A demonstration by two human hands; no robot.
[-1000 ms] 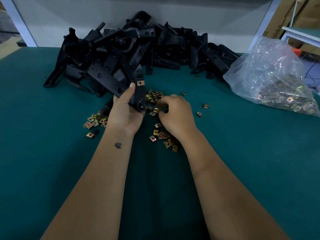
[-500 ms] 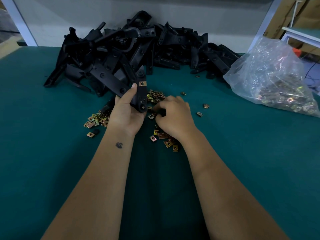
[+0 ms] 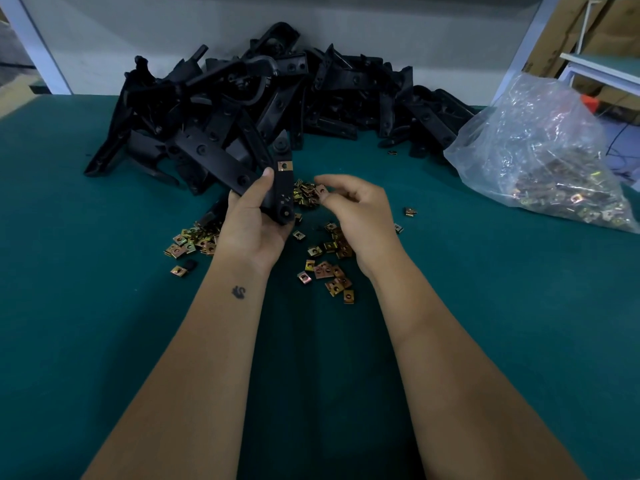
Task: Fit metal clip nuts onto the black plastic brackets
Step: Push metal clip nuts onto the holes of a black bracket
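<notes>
Black plastic bracket (image 3: 281, 188) held upright in left hand (image 3: 251, 230), fingers curled round its lower part, thumb (image 3: 258, 188) up along its left side. One brass-coloured clip nut (image 3: 284, 165) already seated near the bracket's upper end. Right hand (image 3: 356, 216) raised just right of the bracket, apart from it; thumb and forefinger pinch a single clip nut (image 3: 321, 190), other fingers loosely curled. Green table surface (image 3: 485, 306) carries loose clip nuts (image 3: 329, 268) scattered under and between both hands around mid-surface, a second cluster (image 3: 192, 239) just left of the left wrist, and a few strays (image 3: 409, 212) to the right of the right hand. Large pile of black brackets (image 3: 277, 105) lies along the far edge, against the grey wall (image 3: 433, 26). Clear plastic bag (image 3: 540, 147) holding more clip nuts sits near the far right corner, well apart from the hands. Small dark tattoo (image 3: 239, 292) visible on the left forearm. Both forearms bare, reaching in from the near edge.
</notes>
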